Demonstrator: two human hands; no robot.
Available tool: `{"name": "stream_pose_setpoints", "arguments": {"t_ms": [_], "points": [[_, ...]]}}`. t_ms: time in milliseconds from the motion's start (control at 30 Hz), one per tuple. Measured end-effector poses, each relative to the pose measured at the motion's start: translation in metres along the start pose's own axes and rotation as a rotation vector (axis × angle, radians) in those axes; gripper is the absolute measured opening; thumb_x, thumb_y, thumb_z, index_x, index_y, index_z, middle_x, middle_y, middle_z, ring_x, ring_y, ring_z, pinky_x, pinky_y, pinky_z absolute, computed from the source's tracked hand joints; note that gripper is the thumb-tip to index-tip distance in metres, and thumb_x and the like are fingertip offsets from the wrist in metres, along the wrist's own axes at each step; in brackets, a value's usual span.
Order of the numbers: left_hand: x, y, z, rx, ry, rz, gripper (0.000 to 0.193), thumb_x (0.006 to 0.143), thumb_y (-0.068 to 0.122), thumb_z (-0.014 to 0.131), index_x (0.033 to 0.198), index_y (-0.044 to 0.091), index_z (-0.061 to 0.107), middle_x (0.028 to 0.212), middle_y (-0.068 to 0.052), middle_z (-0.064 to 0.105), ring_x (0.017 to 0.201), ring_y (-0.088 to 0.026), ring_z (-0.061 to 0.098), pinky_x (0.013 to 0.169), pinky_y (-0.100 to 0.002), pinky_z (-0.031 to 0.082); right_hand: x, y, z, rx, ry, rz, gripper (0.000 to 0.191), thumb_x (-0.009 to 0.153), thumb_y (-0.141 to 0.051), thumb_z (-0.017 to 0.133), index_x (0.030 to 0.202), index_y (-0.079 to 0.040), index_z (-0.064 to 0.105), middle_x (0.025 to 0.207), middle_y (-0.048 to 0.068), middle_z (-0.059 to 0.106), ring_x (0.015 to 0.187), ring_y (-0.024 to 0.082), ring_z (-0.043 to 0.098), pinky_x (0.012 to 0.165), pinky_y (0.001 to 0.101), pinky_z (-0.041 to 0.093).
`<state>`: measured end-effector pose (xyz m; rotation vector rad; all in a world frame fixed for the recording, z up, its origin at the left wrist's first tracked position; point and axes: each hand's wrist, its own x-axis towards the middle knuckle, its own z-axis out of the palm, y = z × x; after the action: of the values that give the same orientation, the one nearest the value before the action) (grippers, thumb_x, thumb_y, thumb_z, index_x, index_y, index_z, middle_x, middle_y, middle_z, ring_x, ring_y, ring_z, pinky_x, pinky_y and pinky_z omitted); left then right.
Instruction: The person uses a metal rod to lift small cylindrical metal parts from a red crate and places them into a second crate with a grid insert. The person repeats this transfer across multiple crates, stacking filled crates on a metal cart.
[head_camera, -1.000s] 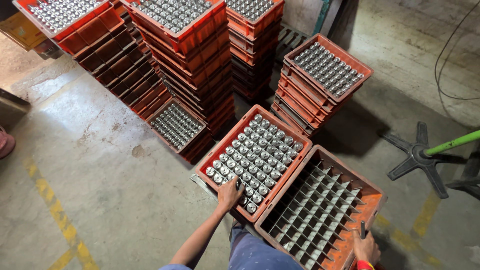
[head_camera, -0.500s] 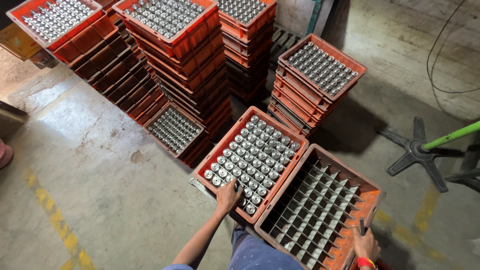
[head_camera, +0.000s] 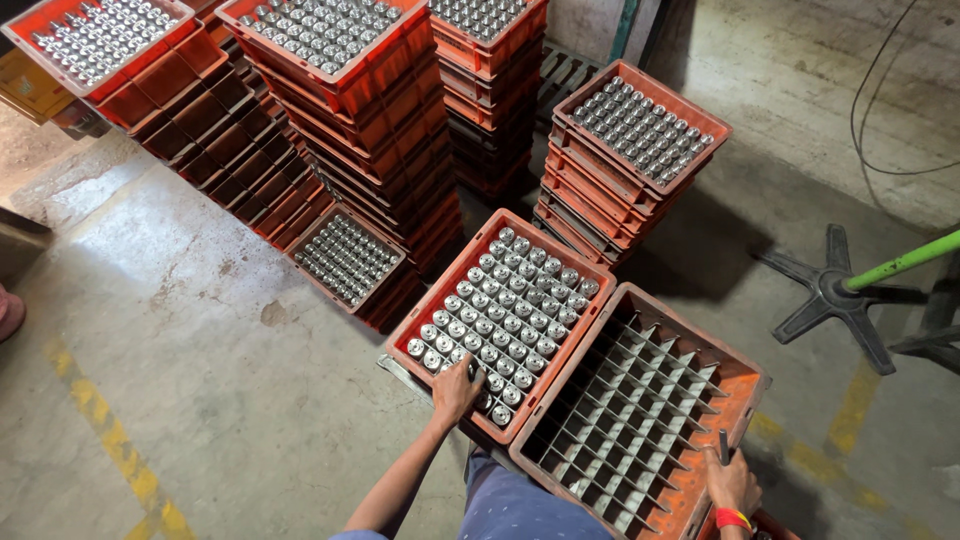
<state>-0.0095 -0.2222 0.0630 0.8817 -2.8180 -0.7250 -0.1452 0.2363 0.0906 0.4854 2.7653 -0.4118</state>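
Stacks of orange crates (head_camera: 370, 110) loaded with shiny metal cylinders fill the far floor. Nearer me, I see a full crate (head_camera: 500, 320) of cylinders touching an empty divided crate (head_camera: 640, 410) to its right. My left hand (head_camera: 456, 388) rests on the full crate's near corner, fingers curled over cylinders. My right hand (head_camera: 732, 482) grips the empty crate's near rim, closed around a dark tool (head_camera: 724, 446).
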Motion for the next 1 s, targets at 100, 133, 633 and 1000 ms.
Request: {"name": "stream_pose_setpoints", "arguments": {"t_ms": [100,133,633,1000], "points": [[0.0004,-0.0005,0.0006,0.016,0.002,0.005,0.039,0.089,0.043,0.067,0.109,0.01,0.066,0.088,-0.02,0.074,0.077,-0.04,0.072,0.069,-0.051,0.057,0.0006,0.0002,0.0009,-0.015,-0.035,0.038,0.062,0.089,-0.064,0.061,0.128,-0.016,0.069,0.119,0.022,0.075,0.116,0.047,0.066,0.1,0.0561,0.049],[0.0006,-0.0005,0.0006,0.022,0.005,0.011,0.039,0.089,0.043,0.067,0.108,0.009,0.066,0.089,-0.02,0.074,0.077,-0.04,0.073,0.069,-0.051,0.057,0.0008,0.0005,0.0012,-0.011,-0.03,0.032,0.063,0.089,-0.064,0.061,0.129,-0.016,0.069,0.12,0.022,0.075,0.117,0.047,0.066,0.1,0.0562,0.049],[-0.0011,-0.0032,0.0035,-0.013,0.002,-0.008,0.036,0.089,0.041,0.067,0.108,0.011,0.066,0.085,-0.018,0.075,0.076,-0.039,0.072,0.068,-0.05,0.057,0.0,0.0011,0.0029,-0.006,0.012,0.004,0.07,0.087,-0.066,0.062,0.136,-0.017,0.066,0.123,0.024,0.073,0.117,0.049,0.065,0.1,0.0581,0.049],[-0.0011,-0.0049,0.0049,-0.027,0.038,0.015,0.035,0.088,0.04,0.067,0.109,0.011,0.066,0.086,-0.019,0.074,0.075,-0.04,0.072,0.066,-0.051,0.056,-0.0023,-0.0007,0.0013,-0.003,0.042,-0.01,0.073,0.085,-0.067,0.063,0.141,-0.02,0.064,0.126,0.025,0.07,0.118,0.049,0.063,0.1,0.0588,0.049]]}}
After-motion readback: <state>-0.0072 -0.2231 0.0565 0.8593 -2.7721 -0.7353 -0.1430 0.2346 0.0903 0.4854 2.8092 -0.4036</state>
